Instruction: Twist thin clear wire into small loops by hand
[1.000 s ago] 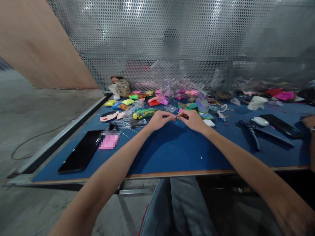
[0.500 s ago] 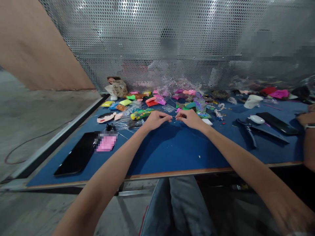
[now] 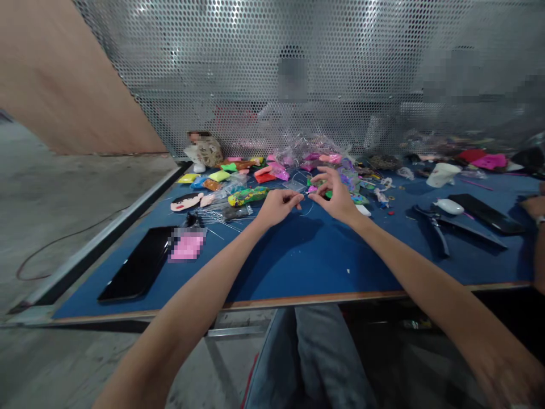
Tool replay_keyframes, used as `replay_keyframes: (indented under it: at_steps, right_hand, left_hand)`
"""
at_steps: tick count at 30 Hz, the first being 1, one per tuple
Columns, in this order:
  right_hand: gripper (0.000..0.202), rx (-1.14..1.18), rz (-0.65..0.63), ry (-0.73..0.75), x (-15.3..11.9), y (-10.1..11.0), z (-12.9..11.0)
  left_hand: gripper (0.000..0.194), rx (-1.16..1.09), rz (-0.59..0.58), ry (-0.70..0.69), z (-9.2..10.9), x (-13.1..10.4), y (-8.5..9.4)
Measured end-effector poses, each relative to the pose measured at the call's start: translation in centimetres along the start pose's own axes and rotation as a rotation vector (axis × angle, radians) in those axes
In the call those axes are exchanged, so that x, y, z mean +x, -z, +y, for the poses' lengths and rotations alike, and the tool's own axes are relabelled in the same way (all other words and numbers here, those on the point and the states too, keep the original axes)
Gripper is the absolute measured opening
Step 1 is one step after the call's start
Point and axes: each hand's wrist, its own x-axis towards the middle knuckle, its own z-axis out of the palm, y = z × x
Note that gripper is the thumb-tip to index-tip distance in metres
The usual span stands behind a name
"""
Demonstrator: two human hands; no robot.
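Note:
Above the middle of the blue table (image 3: 298,267), my left hand (image 3: 279,207) pinches a thin pale wire (image 3: 310,209) between thumb and finger. The wire curves in a loop between the two hands. Close beside it on the right, my right hand (image 3: 334,196) has its fingers spread, thumb near the wire; whether it touches the wire is too small to tell. Just behind the hands lie a small clear bag (image 3: 293,186) and pink and red packets (image 3: 264,174). A green and yellow patterned bundle (image 3: 248,196) rests left of my left hand.
At the left lie a black tablet (image 3: 138,264), a pink packet (image 3: 187,246) and thin wires (image 3: 213,215). Pliers (image 3: 432,227), a white mouse-shaped item (image 3: 449,206), a black phone (image 3: 485,213) and a white cup (image 3: 443,175) are at the right. Another person's arm (image 3: 539,244) shows at the right edge.
The fingers of my right hand have opened and lifted from their pinch. The looped wire now shows between the hands. The view has shifted slightly.

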Motion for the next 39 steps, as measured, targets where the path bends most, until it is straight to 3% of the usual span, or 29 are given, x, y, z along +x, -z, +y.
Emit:
replay_keyframes:
  at_steps: [4,7,11,17,24,39]
  right_hand:
    - [0.042,-0.261,0.076,0.158,0.1,1.0,-0.1]
    - [0.028,-0.426,-0.007,0.276,0.4,1.6,0.0]
    - [0.028,-0.503,-0.102,0.329,0.7,1.4,0.4]
    - [0.016,-0.432,-0.039,0.296,0.5,0.5,0.2]
    - [0.013,-0.408,0.049,0.181,0.2,-0.1,-0.5]
    - [0.010,-0.655,0.065,0.201,0.1,0.2,-2.4]
  left_hand:
    - [0.044,0.049,0.027,-0.040,0.4,0.0,-0.2]
    - [0.035,0.126,0.010,-0.047,0.8,-0.1,-0.1]
    - [0.030,0.198,-0.044,-0.038,1.2,-0.3,0.2]
    - [0.048,0.229,-0.029,-0.074,1.3,-0.4,0.1]
    - [0.045,0.139,-0.011,-0.039,1.4,-0.5,0.2]
    - [0.056,-0.413,-0.116,0.198,0.0,0.1,-1.3]
